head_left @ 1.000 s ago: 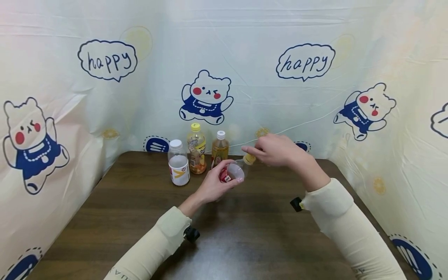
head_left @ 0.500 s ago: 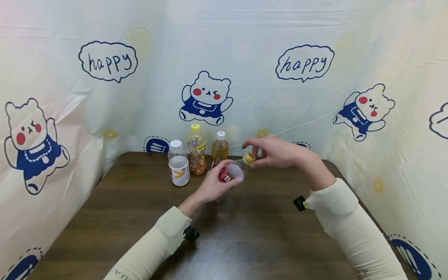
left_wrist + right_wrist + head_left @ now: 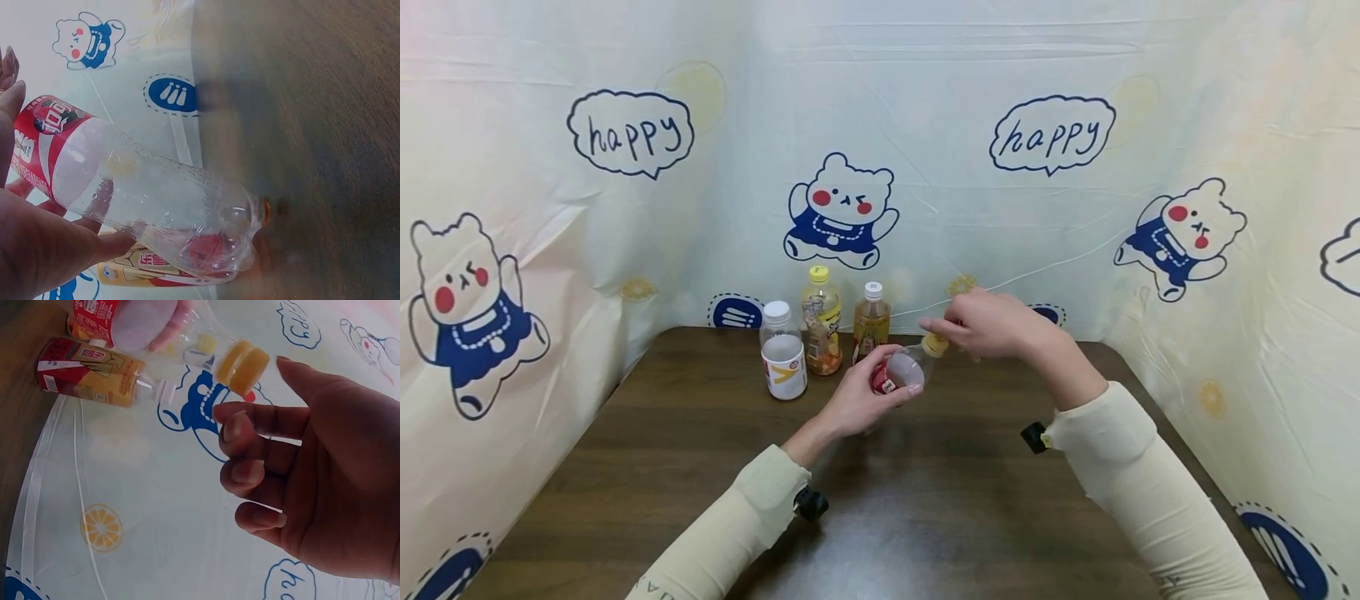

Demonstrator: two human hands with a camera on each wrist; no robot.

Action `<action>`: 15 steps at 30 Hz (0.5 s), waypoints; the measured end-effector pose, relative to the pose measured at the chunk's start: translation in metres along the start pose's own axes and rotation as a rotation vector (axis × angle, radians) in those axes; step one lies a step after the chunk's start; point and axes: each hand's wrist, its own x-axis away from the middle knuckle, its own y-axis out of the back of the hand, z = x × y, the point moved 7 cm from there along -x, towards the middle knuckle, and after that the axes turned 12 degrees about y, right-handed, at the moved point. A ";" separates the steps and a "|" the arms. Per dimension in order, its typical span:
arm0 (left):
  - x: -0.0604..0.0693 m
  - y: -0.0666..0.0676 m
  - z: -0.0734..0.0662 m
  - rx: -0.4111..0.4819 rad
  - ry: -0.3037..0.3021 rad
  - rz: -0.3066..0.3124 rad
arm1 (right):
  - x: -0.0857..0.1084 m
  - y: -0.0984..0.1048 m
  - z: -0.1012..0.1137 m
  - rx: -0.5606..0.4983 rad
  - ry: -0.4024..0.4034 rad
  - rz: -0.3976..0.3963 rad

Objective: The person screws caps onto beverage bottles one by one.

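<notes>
My left hand (image 3: 853, 402) holds a clear plastic bottle (image 3: 169, 194) round its red label. The bottle is tilted, its neck up and to the right, and looks empty of drink. A yellow screw cap (image 3: 242, 367) sits on the neck. My right hand (image 3: 1000, 323) is right beside the cap. In the right wrist view its thumb and index finger stand a little apart from the cap, the other fingers loosely curled with nothing in them. Part of the cap is hidden behind the right fingers in the head view.
Left of the held bottle stand a bottle with a white label and white cap (image 3: 784, 367), a yellow-capped bottle (image 3: 822, 325), and a white-capped amber drink bottle (image 3: 872, 321). They stand on a dark wooden table (image 3: 880, 517), before a printed curtain (image 3: 955, 208).
The right hand loosened from the yellow cap and turned, then came back over it, much as one second ago. The left hand and the bottle have hardly moved.
</notes>
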 end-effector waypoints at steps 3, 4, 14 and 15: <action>0.000 0.001 0.001 0.006 0.004 -0.003 | 0.000 0.003 -0.002 0.030 -0.029 -0.016; 0.000 0.001 0.001 0.007 0.005 -0.002 | 0.001 0.005 -0.002 0.036 -0.025 -0.024; 0.001 0.002 0.001 0.010 0.012 0.006 | 0.006 0.004 0.006 -0.088 0.152 -0.010; 0.000 0.001 0.001 0.011 0.012 0.005 | 0.006 0.002 0.007 -0.113 0.168 0.000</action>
